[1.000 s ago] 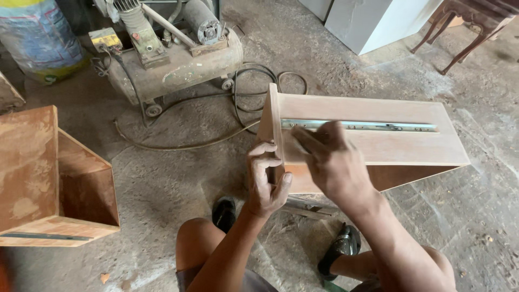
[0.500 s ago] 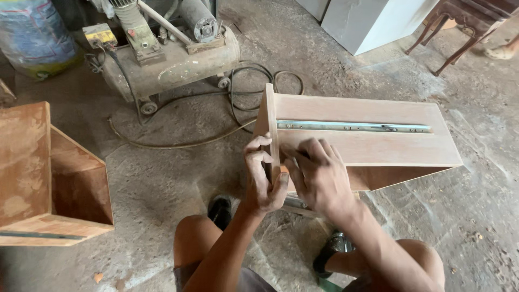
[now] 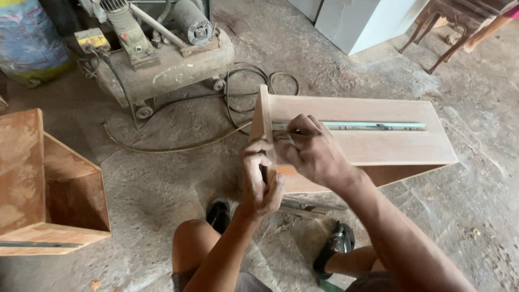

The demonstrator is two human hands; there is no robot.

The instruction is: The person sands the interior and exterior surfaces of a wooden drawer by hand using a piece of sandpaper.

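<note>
A wooden drawer box (image 3: 378, 146) lies on its side on the concrete floor in front of me. A pale metal slide rail (image 3: 373, 126) runs along its upper face. My left hand (image 3: 259, 181) grips the near edge of the drawer's front panel (image 3: 261, 116). My right hand (image 3: 311, 151) rests on the box's face at the rail's left end, fingers curled; whether it holds something small is hidden. My knees and dark sandals show below.
An old air compressor (image 3: 162, 59) with a coiled hose (image 3: 238, 108) stands behind. An open wooden box (image 3: 48, 189) sits at the left. A blue barrel (image 3: 30, 38), a white cabinet (image 3: 362, 21) and chair legs (image 3: 432, 38) line the back.
My right hand has slid left along the box's face to the rail's left end, close to my left hand. The left hand keeps its grip on the panel edge.
</note>
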